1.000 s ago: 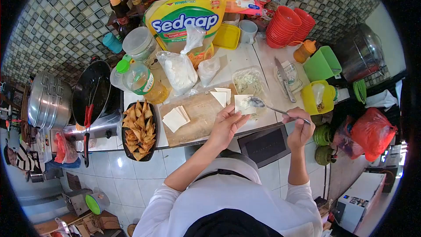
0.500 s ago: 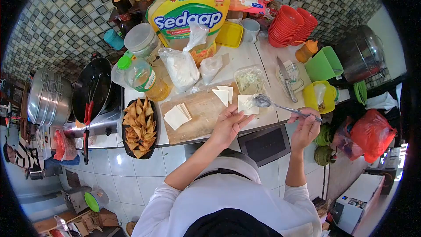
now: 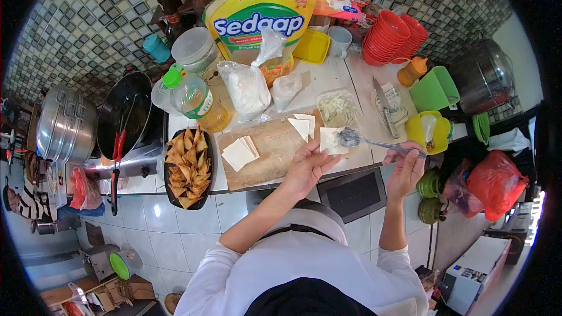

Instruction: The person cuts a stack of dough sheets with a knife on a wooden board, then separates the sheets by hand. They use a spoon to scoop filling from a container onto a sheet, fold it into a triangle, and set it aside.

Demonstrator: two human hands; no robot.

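Note:
A square pastry wrapper [image 3: 329, 144] rests on the fingers of my left hand [image 3: 307, 168], pinched at its left edge, beyond the counter's front. My right hand [image 3: 405, 171] grips the handle of a metal spoon [image 3: 383, 144]. The spoon's bowl lies over the wrapper's right half, where a little pale filling shows. Just behind is a clear tub [image 3: 338, 109] of pale, green-flecked filling. To the left, a wooden board [image 3: 269, 151] bears a stack of square wrappers [image 3: 239, 154] and a few folded or cut wrappers [image 3: 302, 127].
A black tray [image 3: 170, 174] of golden triangular pastries stands left of the board, near an oil bottle [image 3: 202, 105]. A knife [image 3: 384, 108] lies right of the tub, beside a yellow container [image 3: 428, 133]. A wok [image 3: 124, 114] sits on the far-left stove.
The view has shifted slightly, moving the counter items a little right in the picture. Both hands keep nearly the same pose, with the spoon's bowl still over the wrapper.

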